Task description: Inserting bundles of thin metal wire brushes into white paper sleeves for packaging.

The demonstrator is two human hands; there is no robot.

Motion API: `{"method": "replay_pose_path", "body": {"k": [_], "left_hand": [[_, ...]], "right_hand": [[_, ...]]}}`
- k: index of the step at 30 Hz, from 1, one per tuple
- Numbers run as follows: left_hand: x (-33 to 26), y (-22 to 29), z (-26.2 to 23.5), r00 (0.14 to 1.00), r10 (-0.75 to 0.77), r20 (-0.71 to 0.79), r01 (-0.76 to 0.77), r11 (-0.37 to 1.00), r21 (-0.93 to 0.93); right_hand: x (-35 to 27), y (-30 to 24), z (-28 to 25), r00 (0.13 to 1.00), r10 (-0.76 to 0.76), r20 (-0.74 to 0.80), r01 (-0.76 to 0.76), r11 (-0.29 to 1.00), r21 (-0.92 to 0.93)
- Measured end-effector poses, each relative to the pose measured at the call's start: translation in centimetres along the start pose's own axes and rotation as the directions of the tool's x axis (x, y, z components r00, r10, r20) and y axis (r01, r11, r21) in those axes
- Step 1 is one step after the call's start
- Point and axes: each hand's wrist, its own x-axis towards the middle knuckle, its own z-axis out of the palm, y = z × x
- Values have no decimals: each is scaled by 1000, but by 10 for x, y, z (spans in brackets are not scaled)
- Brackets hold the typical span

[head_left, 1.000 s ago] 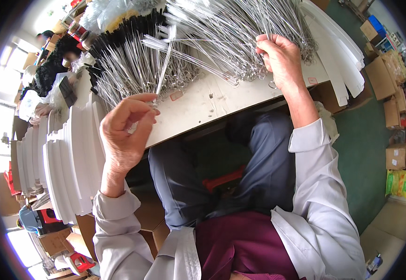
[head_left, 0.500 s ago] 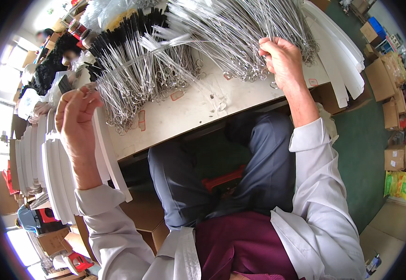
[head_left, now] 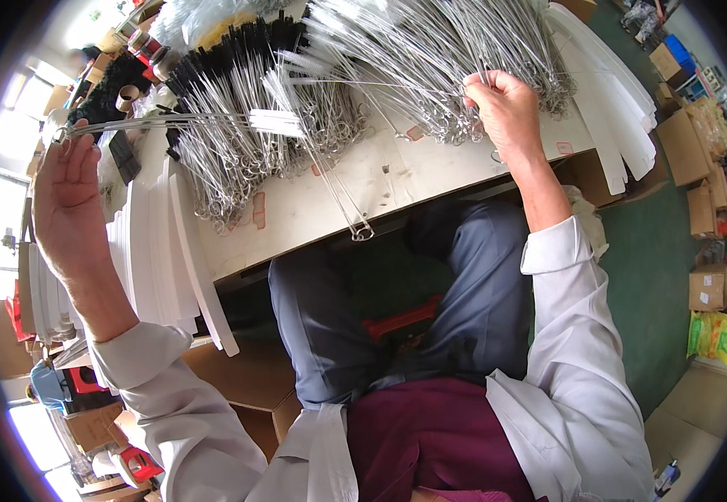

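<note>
My left hand [head_left: 71, 197] is raised at the far left, its fingers pinched on the ring ends of a few wire brushes [head_left: 171, 121]. Their thin shafts stretch rightward and end in white bristles [head_left: 276, 122] above the piles. At the right, my closed right hand [head_left: 507, 109] pinches at the ring ends of a heap of white-bristled wire brushes [head_left: 430, 63]; a thin shaft seems to run left from its fingers. Between my hands lies a pile of black-bristled wire brushes [head_left: 242, 125]. A few loose brushes [head_left: 338, 197] point toward me, their rings at the table's front edge.
The white table [head_left: 296, 226] crosses in front of my knees. Long white strips [head_left: 142, 251] stand at its left, and more white strips [head_left: 610, 100] lie along its right end. Clear plastic bags [head_left: 200, 21] sit at the back. Cardboard boxes [head_left: 681, 146] line the right side.
My left hand has moved left and away from me, drawing out the brushes by their rings. The loose brushes now reach the front edge. My right hand has barely moved.
</note>
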Motion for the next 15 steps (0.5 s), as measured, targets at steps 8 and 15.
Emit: {"method": "replay_pose_path", "body": {"k": [8,15], "left_hand": [[0,45,16,987,124,-104,-98,969,228],[-14,48,15,966,11,259,4,998,-57]], "right_hand": [[-18,-8,-1,955,-266,130,296,865,-405],[-36,-22,-14,921,-384,65,368,804,-467]]}}
